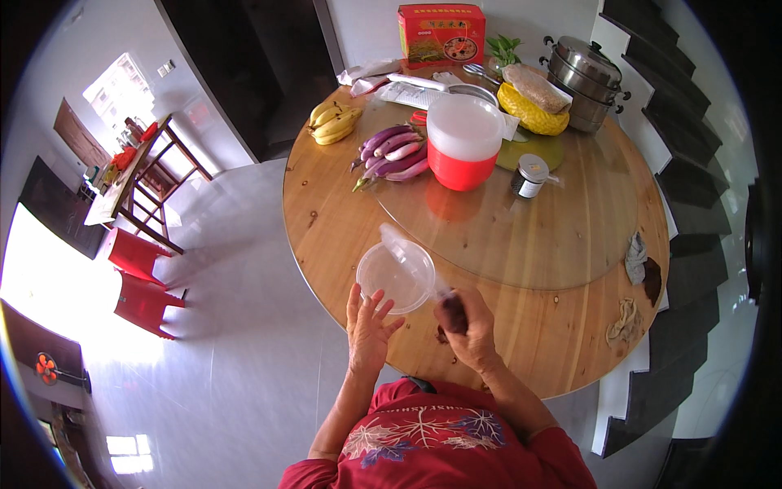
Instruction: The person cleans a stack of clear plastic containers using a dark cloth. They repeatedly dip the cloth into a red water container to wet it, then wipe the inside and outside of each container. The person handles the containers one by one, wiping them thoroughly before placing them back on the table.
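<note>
My right hand (475, 330) is wrapped round the dark brown handle of a knife (419, 269). Its pale blade is smeared by motion and passes across the clear round plastic bowl (391, 285) near the table's front edge. My left hand (371, 326) is beside the bowl's near left rim, fingers spread, holding nothing. Whether the fingertips touch the rim I cannot tell. Beyond the bowl, a bunch of purple eggplants (397, 155) lies left of a stack of red and clear plastic bowls (463, 143).
A round wooden table (521, 334) carries a glass turntable (538, 253). On it are bananas (334, 122), a lidded jar (529, 177), a yellow bundle (533, 112), a steel steamer pot (582, 81) and a red box (441, 37). Cloths (626, 320) lie at right; dark stairs (692, 244) rise beyond.
</note>
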The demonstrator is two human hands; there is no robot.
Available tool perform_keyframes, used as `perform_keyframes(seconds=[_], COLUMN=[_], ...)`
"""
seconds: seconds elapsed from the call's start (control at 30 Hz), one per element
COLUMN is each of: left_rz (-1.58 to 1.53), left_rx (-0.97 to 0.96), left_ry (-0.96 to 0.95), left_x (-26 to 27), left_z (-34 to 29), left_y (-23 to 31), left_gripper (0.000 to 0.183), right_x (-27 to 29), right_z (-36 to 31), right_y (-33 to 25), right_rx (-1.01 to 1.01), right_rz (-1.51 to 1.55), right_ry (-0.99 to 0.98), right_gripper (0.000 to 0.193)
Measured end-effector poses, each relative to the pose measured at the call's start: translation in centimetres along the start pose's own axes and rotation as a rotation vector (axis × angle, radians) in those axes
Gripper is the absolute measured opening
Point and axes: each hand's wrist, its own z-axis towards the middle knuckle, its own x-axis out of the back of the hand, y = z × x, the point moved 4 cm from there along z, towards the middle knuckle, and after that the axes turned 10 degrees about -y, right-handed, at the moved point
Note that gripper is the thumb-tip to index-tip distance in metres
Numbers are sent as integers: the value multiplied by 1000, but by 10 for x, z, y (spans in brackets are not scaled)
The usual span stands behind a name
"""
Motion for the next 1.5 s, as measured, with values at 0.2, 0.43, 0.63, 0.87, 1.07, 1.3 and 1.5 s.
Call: perform_keyframes(seconds=[0.2,0.43,0.63,0.87,1.07,1.3,1.5], left_rz=[-37,-73,-54,-29,-21,105,60], left_rx=[56,-86,66,9,-41,13,62], left_ry=[-158,-165,-292,-333,-292,-318,-337], left_x=[-42,-16,-37,-45,-33,-38,-44], left_z=[-12,-10,-14,-21,-20,-17,-21], left_y=[17,22,9,14,3,-7,4], left_gripper=[74,77,82,81,68,70,84], right_x=[-36,3,16,-22,-55,-58,-29], right_z=[-19,-15,36,43,2,36,63], right_y=[0,19,-8,15,11,-3,21], right_rx=[580,371,210,365,444,441,253], right_rz=[-902,-569,-161,-711,-541,-436,-782], right_ry=[-260,-336,129,78,-252,-102,227], right_gripper=[39,46,51,54,60,46,28])
